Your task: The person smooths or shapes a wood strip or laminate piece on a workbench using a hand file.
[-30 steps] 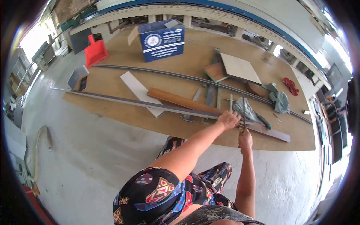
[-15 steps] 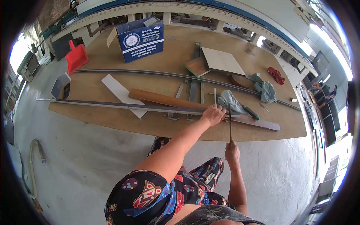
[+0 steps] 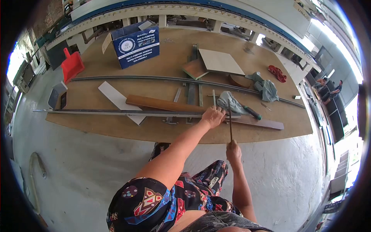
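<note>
My left hand [image 3: 213, 117] is wrapped over a long grey metal bar [image 3: 154, 113] near its right end, pressing it down close to the table's front edge. In my right hand [image 3: 234, 152] is a long, thin dark tool [image 3: 231, 129], seen almost edge-on, which crosses the bar's end and points away from me. Beyond the hands lie a grey-green cloth [image 3: 227, 101] and a green-and-black handled tool [image 3: 252, 112]. A brown strip [image 3: 166, 103] lies behind the bar, and a flat pale strip [image 3: 262, 123] extends right from beneath its end.
The brown table [image 3: 89, 123] also holds a blue adhesive box [image 3: 137, 48], a red dustpan [image 3: 72, 65], a second long bar [image 3: 135, 78], a pale panel [image 3: 222, 62] and a red cloth bundle [image 3: 277, 73]. A machine beam [image 3: 185, 9] runs behind. People [image 3: 335, 91] sit far right.
The view has shifted slightly, so the table's contents appear further left. My right hand and the thin tool have moved a little forward across the bar; my left hand keeps its hold.
</note>
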`<state>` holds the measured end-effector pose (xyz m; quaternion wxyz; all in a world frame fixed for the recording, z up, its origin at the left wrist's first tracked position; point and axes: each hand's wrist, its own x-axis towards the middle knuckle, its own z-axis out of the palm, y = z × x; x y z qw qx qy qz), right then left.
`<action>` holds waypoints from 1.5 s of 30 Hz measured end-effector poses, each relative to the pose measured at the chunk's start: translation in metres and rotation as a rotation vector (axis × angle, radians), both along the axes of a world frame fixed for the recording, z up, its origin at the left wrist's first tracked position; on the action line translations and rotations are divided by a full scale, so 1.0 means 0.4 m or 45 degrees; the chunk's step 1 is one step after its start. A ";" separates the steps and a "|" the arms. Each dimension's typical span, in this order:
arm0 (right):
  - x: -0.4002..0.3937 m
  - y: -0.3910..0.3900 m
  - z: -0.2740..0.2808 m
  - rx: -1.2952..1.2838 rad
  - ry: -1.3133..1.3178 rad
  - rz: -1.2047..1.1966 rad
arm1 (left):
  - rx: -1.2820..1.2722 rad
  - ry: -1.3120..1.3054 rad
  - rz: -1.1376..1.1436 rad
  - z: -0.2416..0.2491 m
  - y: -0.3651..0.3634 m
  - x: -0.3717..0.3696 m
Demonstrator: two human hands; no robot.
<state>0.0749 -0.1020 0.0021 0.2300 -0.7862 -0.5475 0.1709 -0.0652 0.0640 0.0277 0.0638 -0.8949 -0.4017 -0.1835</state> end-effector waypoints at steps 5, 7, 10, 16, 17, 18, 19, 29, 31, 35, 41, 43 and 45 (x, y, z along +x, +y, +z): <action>-0.002 -0.085 0.012 -0.009 -0.068 -0.017 | -0.018 0.024 0.001 0.000 -0.002 0.002; 0.002 -0.062 0.026 -0.025 -0.075 -0.006 | -0.021 -0.005 -0.001 0.000 0.000 0.002; 0.003 0.028 0.049 -0.084 -0.062 0.005 | 0.010 -0.001 0.018 -0.004 -0.002 0.002; -0.021 0.155 0.109 -0.130 0.079 -0.028 | 0.022 -0.005 0.005 0.003 -0.004 0.003; -0.010 0.165 0.069 -0.086 0.040 -0.016 | 0.024 -0.007 0.009 0.001 -0.004 0.002; -0.015 0.158 0.069 -0.044 0.000 -0.006 | 0.022 -0.011 0.011 0.005 -0.006 0.001; -0.015 0.138 0.068 -0.076 0.007 -0.010 | 0.019 -0.017 0.011 0.006 -0.009 0.002; -0.012 -0.068 0.015 -0.046 -0.008 -0.044 | -0.022 -0.036 -0.014 0.005 -0.006 0.001; -0.006 -0.025 0.014 -0.037 -0.059 -0.008 | 0.015 -0.037 -0.016 -0.005 -0.004 0.002; -0.003 0.105 0.057 -0.056 -0.044 -0.010 | 0.006 -0.020 -0.014 0.003 -0.004 0.003; 0.001 0.142 0.017 0.060 -0.106 -0.004 | -0.009 -0.007 0.006 0.004 -0.006 0.005; -0.019 0.070 0.039 0.056 -0.069 -0.001 | -0.022 -0.010 -0.005 0.001 -0.004 0.004; -0.013 -0.003 0.006 -0.020 -0.087 -0.049 | -0.015 -0.003 -0.013 0.000 -0.002 0.000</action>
